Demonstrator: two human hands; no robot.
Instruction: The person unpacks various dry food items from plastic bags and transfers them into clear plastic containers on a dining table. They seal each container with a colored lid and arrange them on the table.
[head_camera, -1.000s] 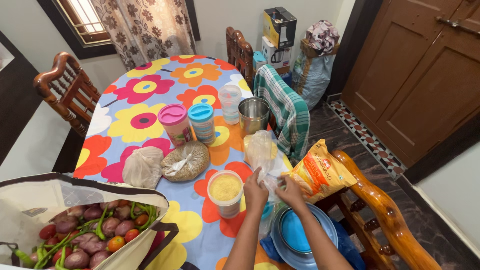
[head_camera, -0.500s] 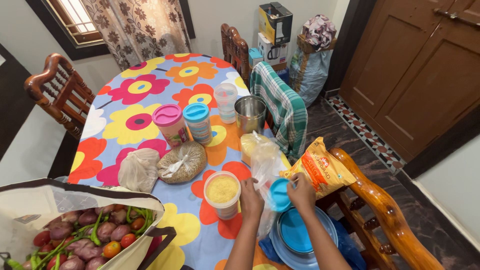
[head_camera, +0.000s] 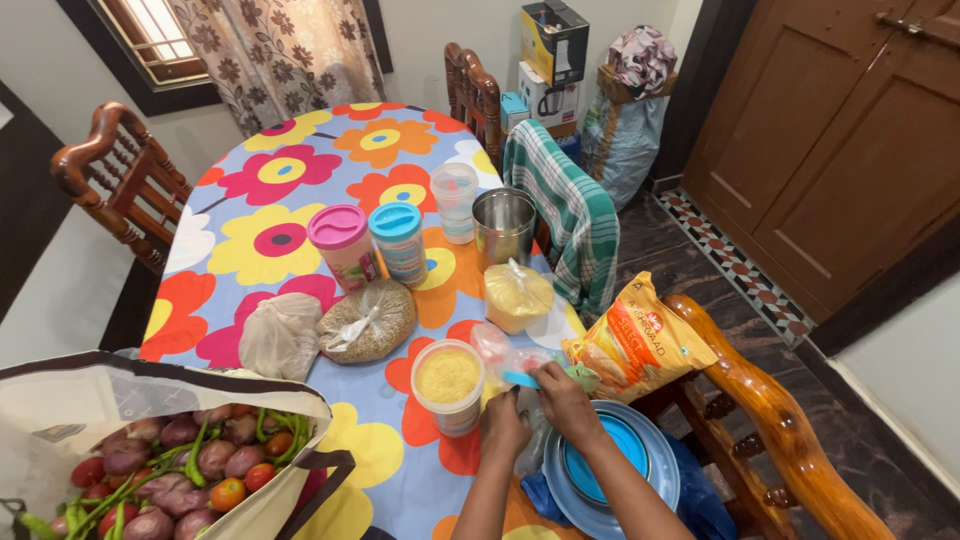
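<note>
i observe the right hand (head_camera: 563, 397) pinching a small blue lid (head_camera: 521, 379), angled toward the open tub of yellow grain (head_camera: 448, 382). the left hand (head_camera: 506, 425), fingers curled, steadies a clear plastic bag (head_camera: 507, 352) just beside the tub, near the table (head_camera: 300, 190) edge.

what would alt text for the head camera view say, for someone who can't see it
Seen from above, a person's right hand and left hand handle a clear plastic bag and a small blue lid beside an open tub of yellow grain, on a flower-print table. A bag of vegetables sits lower left.
</note>
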